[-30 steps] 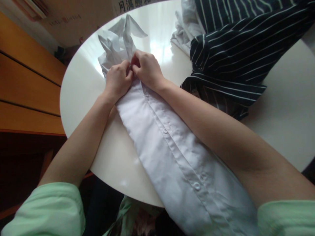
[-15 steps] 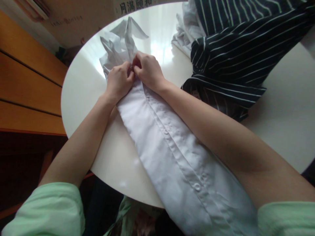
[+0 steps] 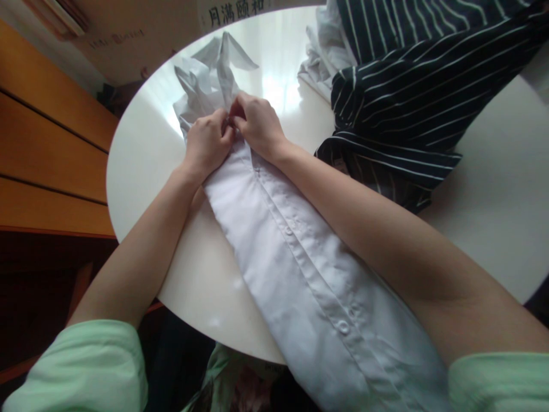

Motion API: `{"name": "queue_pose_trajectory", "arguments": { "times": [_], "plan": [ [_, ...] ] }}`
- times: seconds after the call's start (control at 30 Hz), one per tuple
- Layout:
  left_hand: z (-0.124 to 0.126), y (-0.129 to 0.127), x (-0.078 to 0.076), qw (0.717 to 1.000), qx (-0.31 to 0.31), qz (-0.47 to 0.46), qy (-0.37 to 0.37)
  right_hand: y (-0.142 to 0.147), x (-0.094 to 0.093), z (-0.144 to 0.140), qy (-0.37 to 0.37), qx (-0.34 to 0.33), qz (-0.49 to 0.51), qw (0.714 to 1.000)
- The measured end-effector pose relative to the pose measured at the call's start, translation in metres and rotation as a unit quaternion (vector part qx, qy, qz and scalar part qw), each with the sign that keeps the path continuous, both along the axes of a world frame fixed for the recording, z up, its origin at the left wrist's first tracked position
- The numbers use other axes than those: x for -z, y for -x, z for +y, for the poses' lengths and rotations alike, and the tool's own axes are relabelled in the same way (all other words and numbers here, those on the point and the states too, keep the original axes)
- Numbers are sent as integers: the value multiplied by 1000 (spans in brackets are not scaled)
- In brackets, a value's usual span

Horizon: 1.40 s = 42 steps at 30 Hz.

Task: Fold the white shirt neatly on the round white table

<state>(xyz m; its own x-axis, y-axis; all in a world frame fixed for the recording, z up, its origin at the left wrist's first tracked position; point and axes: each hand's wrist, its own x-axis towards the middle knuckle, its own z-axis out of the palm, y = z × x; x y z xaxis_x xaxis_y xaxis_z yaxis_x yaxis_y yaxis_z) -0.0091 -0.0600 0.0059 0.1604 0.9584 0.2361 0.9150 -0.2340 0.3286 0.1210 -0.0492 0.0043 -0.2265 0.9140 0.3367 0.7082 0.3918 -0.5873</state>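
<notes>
A white button-up shirt (image 3: 266, 246) lies lengthwise over the table, running from the far side down past the near edge toward me. Its button placket faces up, and buttons show along it. At the far part of the placket, my left hand (image 3: 209, 137) pinches the fabric from the left. My right hand (image 3: 258, 123) meets it there from the right, thumb and forefinger pressed together on the same spot. Whatever small part sits between the fingertips is mostly hidden. Beyond both hands, the shirt's crumpled end (image 3: 208, 71) stands up in loose folds.
The round white table (image 3: 141, 166) has a glossy top. On its right side lies a dark striped garment (image 3: 398, 109) with white crumpled cloth (image 3: 321, 51) beside it. An orange wooden cabinet (image 3: 47, 149) stands to the left, and a cardboard box (image 3: 171, 26) is behind the table.
Almost nothing differs. Both hands stay pinched at the same place on the placket, with only a very slight shift of the fingers and of the view.
</notes>
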Motion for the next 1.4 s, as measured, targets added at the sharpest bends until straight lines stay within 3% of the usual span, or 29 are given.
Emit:
{"name": "queue_pose_trajectory", "arguments": {
  "times": [1.4],
  "plan": [
    [-2, -3, -2, 997, -4, 73, -32, 2, 2, 0, -14, 4, 4, 1000]
  ]
}}
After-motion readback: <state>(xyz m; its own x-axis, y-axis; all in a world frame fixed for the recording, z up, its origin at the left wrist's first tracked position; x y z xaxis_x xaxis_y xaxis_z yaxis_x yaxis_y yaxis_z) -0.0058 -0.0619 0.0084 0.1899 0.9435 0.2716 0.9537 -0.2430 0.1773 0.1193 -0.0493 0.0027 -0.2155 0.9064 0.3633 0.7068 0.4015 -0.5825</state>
